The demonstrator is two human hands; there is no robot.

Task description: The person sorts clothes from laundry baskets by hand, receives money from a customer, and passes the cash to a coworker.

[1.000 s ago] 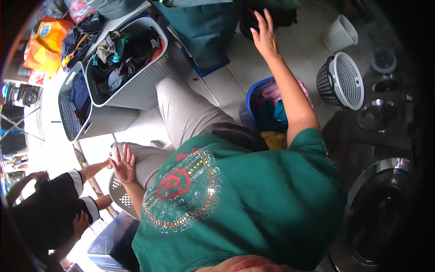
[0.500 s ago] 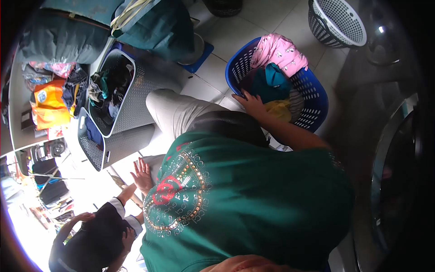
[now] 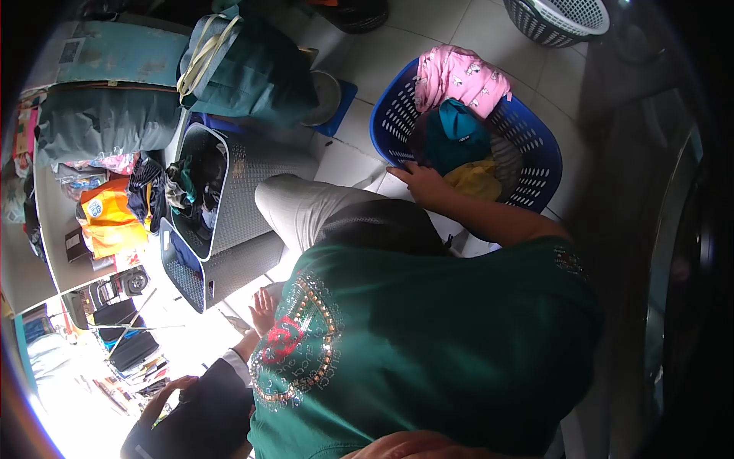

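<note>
My right hand [image 3: 422,183] rests at the near rim of a blue laundry basket [image 3: 547,164], with its fingers stretched out along the edge. Inside the basket lie a pink patterned cloth [image 3: 462,80], a dark teal cloth [image 3: 457,141], a yellow cloth [image 3: 475,180] and a grey striped cloth [image 3: 506,161]. My left hand [image 3: 264,310] shows beside my green shirt, near my knee. Its fingers are spread and nothing is in them; the wrist is hidden by my body.
Grey hampers [image 3: 260,172] with clothes stand beside my leg. A shelf [image 3: 57,222] holds bagged clothes, including an orange bundle [image 3: 113,218]. A tied dark green bag [image 3: 256,84] stands behind. Another basket [image 3: 558,19] is at top right. A person in dark clothes [image 3: 195,413] is at lower left.
The view has shifted slightly. My right hand's fingers look closer together at the basket rim than before. The other person's hand and legs show less. The clothes in the basket look unmoved.
</note>
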